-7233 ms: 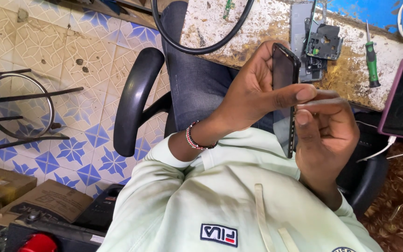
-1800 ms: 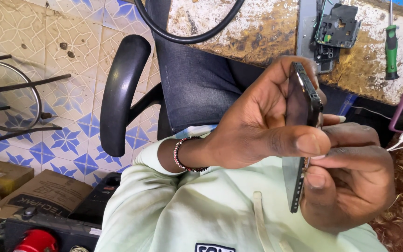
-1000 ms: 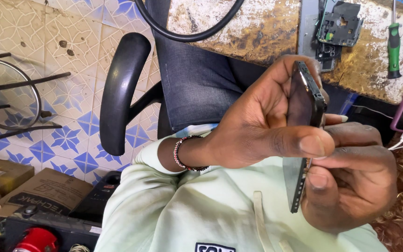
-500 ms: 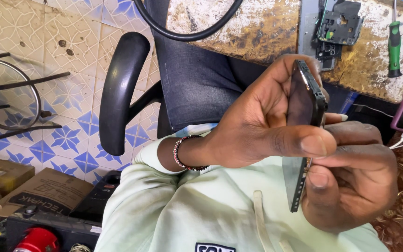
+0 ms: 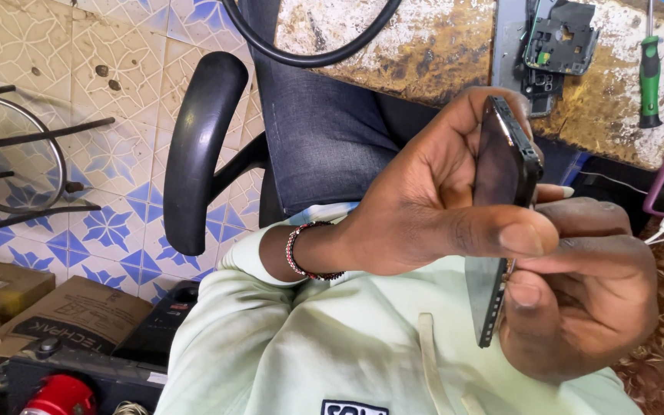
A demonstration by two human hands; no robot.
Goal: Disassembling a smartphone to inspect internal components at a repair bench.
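Scuffed rusty table behind; smartphone pinched edge-on by left hand and right hand, both closed on it. Looked thin, slick, fragile; best gripped by the frame edges.

A phone sits between both hands, workbench behind, chair armrest at left

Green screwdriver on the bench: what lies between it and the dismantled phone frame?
Head view: only bare, stained bench top lies between the green screwdriver and the phone frame.
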